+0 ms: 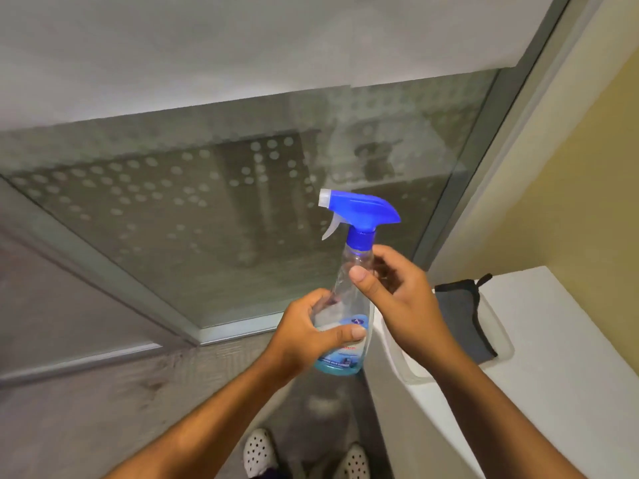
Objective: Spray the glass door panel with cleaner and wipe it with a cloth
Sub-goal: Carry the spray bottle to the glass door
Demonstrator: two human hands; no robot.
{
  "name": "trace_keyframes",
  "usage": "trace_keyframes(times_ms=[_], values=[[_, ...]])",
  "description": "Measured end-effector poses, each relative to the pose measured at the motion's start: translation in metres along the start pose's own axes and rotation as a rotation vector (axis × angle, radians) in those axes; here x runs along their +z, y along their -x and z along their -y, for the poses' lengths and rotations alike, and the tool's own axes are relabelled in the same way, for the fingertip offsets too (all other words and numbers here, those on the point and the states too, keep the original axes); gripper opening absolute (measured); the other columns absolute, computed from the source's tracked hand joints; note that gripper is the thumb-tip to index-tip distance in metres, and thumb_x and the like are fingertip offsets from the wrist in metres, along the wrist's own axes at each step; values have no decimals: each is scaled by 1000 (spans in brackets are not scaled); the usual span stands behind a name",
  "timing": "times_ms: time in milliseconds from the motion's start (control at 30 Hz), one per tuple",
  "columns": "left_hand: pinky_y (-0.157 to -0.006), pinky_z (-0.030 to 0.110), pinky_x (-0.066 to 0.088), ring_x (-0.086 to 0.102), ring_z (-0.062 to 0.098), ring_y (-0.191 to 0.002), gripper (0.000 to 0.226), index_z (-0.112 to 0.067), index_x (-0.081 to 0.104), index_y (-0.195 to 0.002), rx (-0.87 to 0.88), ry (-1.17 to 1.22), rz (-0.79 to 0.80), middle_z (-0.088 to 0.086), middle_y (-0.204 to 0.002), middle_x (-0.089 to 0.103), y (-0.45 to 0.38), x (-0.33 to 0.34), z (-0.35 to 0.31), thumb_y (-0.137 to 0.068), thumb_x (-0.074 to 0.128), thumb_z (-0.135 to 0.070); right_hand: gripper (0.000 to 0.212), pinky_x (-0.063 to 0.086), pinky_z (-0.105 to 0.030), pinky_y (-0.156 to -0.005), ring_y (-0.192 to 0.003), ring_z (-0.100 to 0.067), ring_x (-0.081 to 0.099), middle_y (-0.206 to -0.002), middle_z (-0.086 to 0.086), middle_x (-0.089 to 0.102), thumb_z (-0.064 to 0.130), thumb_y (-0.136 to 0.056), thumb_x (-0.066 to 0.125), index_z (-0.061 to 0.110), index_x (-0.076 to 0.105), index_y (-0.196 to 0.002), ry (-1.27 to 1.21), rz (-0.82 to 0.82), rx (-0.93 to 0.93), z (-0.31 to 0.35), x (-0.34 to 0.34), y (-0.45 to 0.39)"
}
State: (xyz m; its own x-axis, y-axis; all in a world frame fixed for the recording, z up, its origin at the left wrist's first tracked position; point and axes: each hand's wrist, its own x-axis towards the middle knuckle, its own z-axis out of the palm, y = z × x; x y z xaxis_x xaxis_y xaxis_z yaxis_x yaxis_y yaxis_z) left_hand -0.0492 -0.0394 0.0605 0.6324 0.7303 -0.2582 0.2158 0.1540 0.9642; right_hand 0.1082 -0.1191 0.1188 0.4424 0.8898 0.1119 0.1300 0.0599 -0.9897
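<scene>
Left hand (311, 337) grips spray bottle (349, 292) base; right hand (401, 299) pinches neck.

Single head-worn view, angled steeply down, close over both forearms.

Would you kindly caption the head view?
Both hands, left and right, hold spray bottle before glass door; cloth waits.

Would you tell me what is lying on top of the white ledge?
A dark grey cloth lies folded in the white ledge's shallow recess. The right hand covers the cloth's left edge.
</scene>
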Motion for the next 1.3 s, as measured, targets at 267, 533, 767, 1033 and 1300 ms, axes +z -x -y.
trace_keyframes(times_ms=[267,533,767,1033,1300], values=[[-98,47,57,67,17,-98,69,1,69,-110,24,55,-197,13,-101,74,53,-68,3,-60,94,-39,27,57,-49,-93,-102,-30,72,-119,-11,73,26,-91,68,17,71,-116,-406,435,53,17,106,-40],[-100,43,63,77,25,-110,55,-13,74,-117,76,171,-396,11,-114,81,124,-165,17,-70,91,-37,28,53,-57,-90,-75,-30,71,-73,-10,63,21,-101,55,9,65,-125,-463,838,183,46,245,-36],[-103,45,61,75,29,-123,63,-19,75,-124,108,218,-460,9,-126,81,197,-279,41,-68,95,-39,30,57,-48,-84,-64,-23,62,-69,-8,58,22,-100,57,10,68,-126,-468,917,184,79,380,4],[-94,37,63,78,18,-107,57,-17,76,-117,171,247,-543,4,-115,84,277,-398,53,-66,95,-34,41,56,-44,-84,-67,-22,62,-70,-4,57,25,-99,59,8,64,-136,-512,1046,152,109,523,40],[-90,27,60,79,15,-108,47,-26,81,-112,222,283,-623,1,-115,84,332,-497,59,-68,94,-37,58,50,-52,-90,-80,-30,63,-84,-11,53,28,-97,55,6,50,-150,-573,1349,181,139,640,50]])
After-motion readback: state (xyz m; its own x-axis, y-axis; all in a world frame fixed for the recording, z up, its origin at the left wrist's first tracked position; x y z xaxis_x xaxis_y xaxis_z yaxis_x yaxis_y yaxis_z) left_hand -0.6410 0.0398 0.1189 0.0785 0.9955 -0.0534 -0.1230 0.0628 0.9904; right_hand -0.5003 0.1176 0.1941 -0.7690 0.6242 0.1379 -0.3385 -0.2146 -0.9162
